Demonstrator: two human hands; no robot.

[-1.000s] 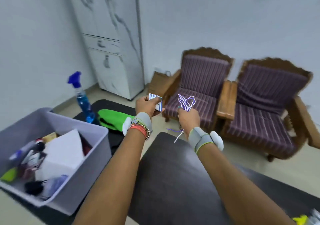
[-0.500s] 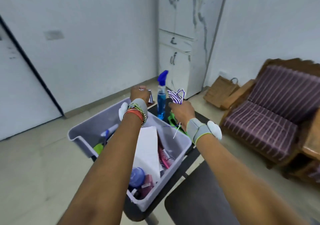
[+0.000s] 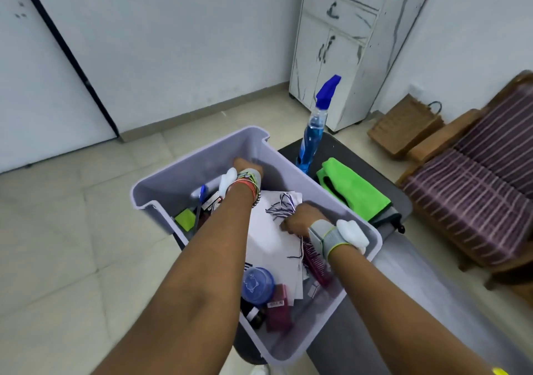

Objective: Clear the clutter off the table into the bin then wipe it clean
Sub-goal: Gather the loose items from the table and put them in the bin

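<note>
A pale lilac bin [image 3: 199, 158] stands on a dark side table and holds several pieces of clutter: white paper [image 3: 268, 239], a blue round lid [image 3: 257, 282], a pink comb [image 3: 315, 262] and a green pad [image 3: 186, 219]. My right hand [image 3: 300, 220] is low inside the bin, gripping a bundle of purple and white string [image 3: 281, 206] that lies against the paper. My left hand [image 3: 245, 165] reaches down at the bin's far end. Its fingers point away from me and are hidden, so whether it holds anything cannot be seen.
A blue spray bottle [image 3: 314, 126] and a folded green cloth [image 3: 354, 193] sit on the side table behind the bin. The dark main table [image 3: 409, 294] runs along the right. A white cabinet [image 3: 340, 46], a woven bag [image 3: 403, 128] and a striped armchair [image 3: 478, 196] stand beyond.
The view swung left and down onto the bin. Both hands dropped from chest height into the bin, the right still with the string. The small striped card in the left hand is no longer visible.
</note>
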